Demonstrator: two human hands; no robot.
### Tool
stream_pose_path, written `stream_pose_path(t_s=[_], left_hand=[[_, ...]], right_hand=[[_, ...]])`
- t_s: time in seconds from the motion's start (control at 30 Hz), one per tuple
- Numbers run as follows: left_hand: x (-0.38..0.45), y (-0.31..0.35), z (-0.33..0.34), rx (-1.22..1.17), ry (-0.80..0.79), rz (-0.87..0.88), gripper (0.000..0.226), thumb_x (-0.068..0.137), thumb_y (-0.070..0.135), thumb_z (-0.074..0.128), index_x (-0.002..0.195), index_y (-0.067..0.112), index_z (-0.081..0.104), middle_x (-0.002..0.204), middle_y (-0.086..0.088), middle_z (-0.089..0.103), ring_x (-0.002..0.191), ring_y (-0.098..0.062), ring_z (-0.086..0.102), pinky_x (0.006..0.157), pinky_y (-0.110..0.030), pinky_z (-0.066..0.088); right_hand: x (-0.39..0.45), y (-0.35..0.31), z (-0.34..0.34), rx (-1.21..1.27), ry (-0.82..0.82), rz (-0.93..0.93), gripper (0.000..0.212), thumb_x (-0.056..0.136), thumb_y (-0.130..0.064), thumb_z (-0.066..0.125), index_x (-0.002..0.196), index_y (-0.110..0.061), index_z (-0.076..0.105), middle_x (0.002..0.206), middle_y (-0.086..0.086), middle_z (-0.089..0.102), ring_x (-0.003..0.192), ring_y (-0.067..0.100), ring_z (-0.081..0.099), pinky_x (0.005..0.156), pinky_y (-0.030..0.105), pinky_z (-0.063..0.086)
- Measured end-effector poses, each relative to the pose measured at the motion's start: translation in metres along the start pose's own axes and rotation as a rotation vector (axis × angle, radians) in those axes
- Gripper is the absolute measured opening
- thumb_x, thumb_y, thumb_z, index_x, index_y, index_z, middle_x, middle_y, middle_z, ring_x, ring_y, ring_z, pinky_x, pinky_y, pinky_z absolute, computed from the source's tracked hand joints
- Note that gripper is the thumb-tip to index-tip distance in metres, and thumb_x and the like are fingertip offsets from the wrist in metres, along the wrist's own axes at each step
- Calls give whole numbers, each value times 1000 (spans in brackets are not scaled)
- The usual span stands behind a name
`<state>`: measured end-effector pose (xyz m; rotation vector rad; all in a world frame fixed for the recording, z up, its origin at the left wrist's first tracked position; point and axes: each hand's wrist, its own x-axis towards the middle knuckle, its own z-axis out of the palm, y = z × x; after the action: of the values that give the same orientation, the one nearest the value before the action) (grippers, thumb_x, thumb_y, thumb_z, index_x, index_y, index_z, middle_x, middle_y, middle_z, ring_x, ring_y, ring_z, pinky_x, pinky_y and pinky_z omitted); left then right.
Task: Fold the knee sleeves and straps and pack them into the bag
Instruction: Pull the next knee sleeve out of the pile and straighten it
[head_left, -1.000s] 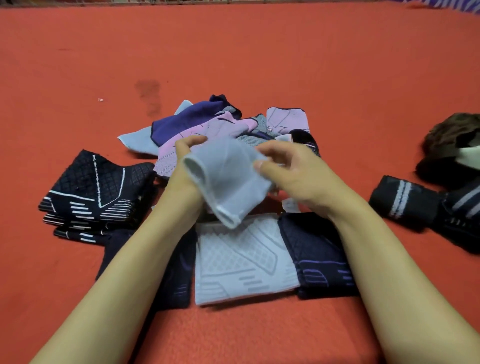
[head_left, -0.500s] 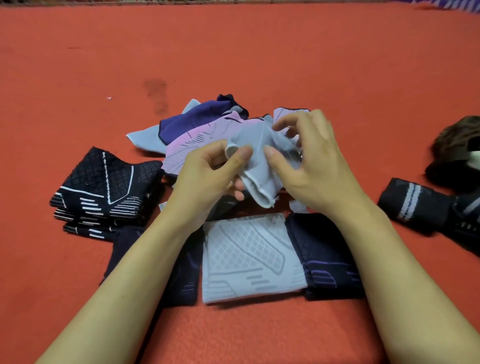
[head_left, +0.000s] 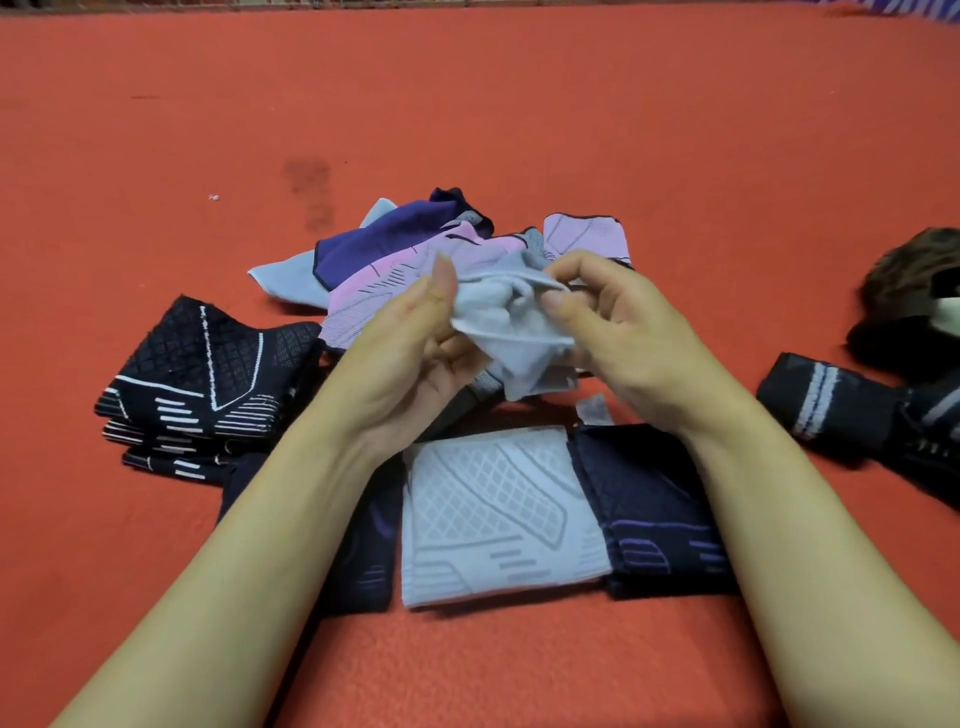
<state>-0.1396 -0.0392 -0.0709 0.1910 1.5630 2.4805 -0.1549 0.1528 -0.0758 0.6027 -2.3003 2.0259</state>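
Left hand (head_left: 410, 358): it is holding the left side of a crumpled light grey knee sleeve (head_left: 511, 332), with the thumb sticking up on top and the fingers curling under the cloth.
Right hand (head_left: 618, 332): it is pinching the right side of the same sleeve, with the thumb and fingers bending around the cloth.
Light grey knee sleeve: it is hanging in the air between the two hands, bunched up, just above the folded grey sleeve (head_left: 498, 514).
Folded grey sleeve: it is lying flat on the red surface (head_left: 519, 104), and this is the landmark for the rest.
Dark navy sleeves: one (head_left: 654, 509) is lying just to the right of the folded grey sleeve, touching it, and one (head_left: 363, 551) is lying just to its left, partly hiding under the left arm.
Black sleeves with white lines (head_left: 202, 379): they are sitting in a neat stack further left of the folded grey sleeve.
Loose pile (head_left: 415, 260): purple, pink and grey sleeves are lying in a heap behind the folded grey sleeve, past the hands.
Black strap with grey stripes (head_left: 826, 400): it is lying far to the right of the folded grey sleeve.
Dark fuzzy thing (head_left: 914, 280): it is sitting behind the strap at the right edge, and I cannot tell what it is.
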Motion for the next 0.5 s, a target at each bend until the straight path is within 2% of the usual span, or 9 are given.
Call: stream_pose_path(t_s=[0.07, 0.1, 0.17, 0.23, 0.3, 0.33, 0.4, 0.5], left_hand=[[3, -1, -2, -277, -41, -89, 38, 110, 28, 50, 123, 1, 72, 115, -12, 76, 95, -14, 74, 82, -26, 60], [4, -1, -2, -389, -88, -127, 37, 104, 22, 61, 133, -1, 66, 130, -18, 69, 108, -20, 72, 88, -30, 61], [4, -1, -6, -465, -212, -169, 54, 94, 28, 71, 136, -5, 61, 140, -22, 59, 124, -31, 62, 105, -38, 53], [5, 1, -10, -321, -337, -112, 49, 95, 31, 67, 131, -2, 65, 133, -20, 58, 122, -30, 59, 110, -38, 47], [6, 3, -14, -66, -364, -41, 45, 93, 13, 66, 135, -3, 58, 119, -15, 66, 108, -24, 67, 94, -32, 55], [7, 3, -16, 28, -336, -26, 43, 93, 5, 62, 134, -3, 54, 113, -13, 70, 102, -22, 70, 88, -30, 57], [11, -1, -20, 179, -283, 10, 37, 92, 2, 60, 129, 1, 54, 105, -9, 71, 95, -17, 70, 83, -26, 58], [13, -6, -21, 344, -185, 56, 25, 95, -5, 54, 117, 1, 63, 102, -10, 71, 94, -16, 69, 82, -25, 57]], right_hand=[[-1, -2, 4, 413, -46, 84, 13, 106, -11, 50, 114, -9, 60, 103, 13, 69, 92, 22, 67, 84, 36, 61], [-2, -4, 7, 552, -67, 102, 21, 107, -9, 46, 124, -2, 56, 114, 18, 66, 102, 26, 67, 92, 39, 60], [-4, -6, 14, 724, -89, 122, 35, 106, -8, 42, 138, 7, 48, 125, 23, 60, 115, 30, 62, 102, 42, 54], [-4, -8, 15, 795, -88, 145, 43, 105, -9, 41, 141, 14, 44, 133, 26, 58, 127, 37, 55, 111, 47, 45], [-4, -10, 13, 809, -103, 147, 46, 108, -9, 35, 145, 18, 37, 145, 33, 50, 140, 47, 45, 119, 56, 34], [-4, -10, 12, 815, -111, 149, 46, 109, -9, 32, 145, 19, 37, 146, 35, 48, 141, 48, 44, 120, 58, 32], [-3, -12, 9, 792, -116, 164, 41, 107, -11, 36, 139, 13, 44, 136, 31, 56, 132, 45, 51, 119, 55, 36], [-6, -15, 6, 676, -174, 190, 43, 98, -14, 58, 134, 5, 46, 125, 27, 56, 121, 40, 52, 112, 48, 41]])
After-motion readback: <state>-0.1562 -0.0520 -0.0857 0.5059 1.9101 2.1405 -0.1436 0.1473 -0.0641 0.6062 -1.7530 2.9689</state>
